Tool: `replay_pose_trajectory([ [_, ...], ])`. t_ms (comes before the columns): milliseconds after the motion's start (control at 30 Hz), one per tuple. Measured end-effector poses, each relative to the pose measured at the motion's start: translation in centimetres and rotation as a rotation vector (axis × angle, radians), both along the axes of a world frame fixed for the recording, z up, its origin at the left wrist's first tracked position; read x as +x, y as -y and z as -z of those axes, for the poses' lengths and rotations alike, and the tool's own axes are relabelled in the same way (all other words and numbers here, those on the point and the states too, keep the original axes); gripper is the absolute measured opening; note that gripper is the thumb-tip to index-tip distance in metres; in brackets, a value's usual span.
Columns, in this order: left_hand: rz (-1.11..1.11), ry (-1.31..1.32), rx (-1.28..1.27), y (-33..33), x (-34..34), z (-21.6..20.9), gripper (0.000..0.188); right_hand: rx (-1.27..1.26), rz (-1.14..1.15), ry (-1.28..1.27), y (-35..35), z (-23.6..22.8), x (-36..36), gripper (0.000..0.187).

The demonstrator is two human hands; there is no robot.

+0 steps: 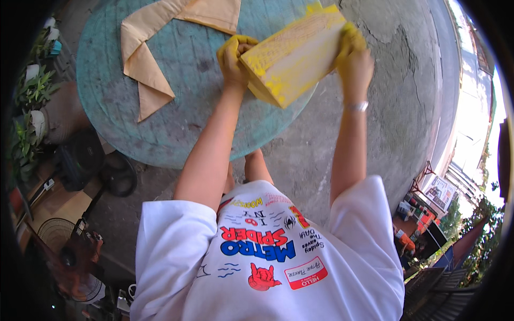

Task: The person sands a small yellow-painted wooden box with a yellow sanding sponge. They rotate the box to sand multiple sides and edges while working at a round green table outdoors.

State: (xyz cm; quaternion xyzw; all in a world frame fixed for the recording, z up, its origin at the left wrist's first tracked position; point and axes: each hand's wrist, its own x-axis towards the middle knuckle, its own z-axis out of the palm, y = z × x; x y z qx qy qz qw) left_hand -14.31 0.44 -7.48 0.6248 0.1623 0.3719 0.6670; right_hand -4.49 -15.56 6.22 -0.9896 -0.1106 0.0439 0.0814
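A long box-like block, pale with yellow colour smeared over its edges and faces, is held up tilted above the right edge of the round table. My left hand, stained yellow, is closed around its left end. At the other end, my right hand has its yellow-stained fingers curled over the block's edge. I cannot tell whether the block is solid or hollow. A folded tan cloth lies bent across the table, left of my left hand.
The worn blue-green round table stands in front of me on a cracked concrete floor. At the left are potted plants, a black speaker-like box and a fan. Assorted items and a sign stand far right.
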Motion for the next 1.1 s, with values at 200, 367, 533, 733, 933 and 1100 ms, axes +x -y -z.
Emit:
replay_pose_trajectory([
  [200,0.001,0.007,-0.112,-0.5,0.1,1.3,0.029,0.119,-0.581,0.392,-0.3,2.5,-9.8,0.052],
  [367,0.013,-0.007,-0.028,-0.5,0.8,1.1,0.030,0.043,-0.294,0.361,0.9,3.0,0.0,0.026],
  [533,-0.007,0.074,-0.058,-0.7,0.0,1.3,0.028,0.147,-0.562,0.339,-2.1,3.1,-11.8,0.053],
  [733,-0.009,0.013,-0.027,0.1,0.4,1.4,0.025,0.083,-0.328,0.409,-0.5,4.4,-2.0,0.038],
  [933,-0.032,0.001,-0.051,-0.6,0.2,0.9,0.024,0.014,-0.307,0.261,-2.1,3.1,-1.8,0.030],
  [1100,-0.011,-0.002,-0.072,-0.5,0.8,1.6,0.026,0.176,-0.343,0.314,0.1,6.4,1.6,0.034],
])
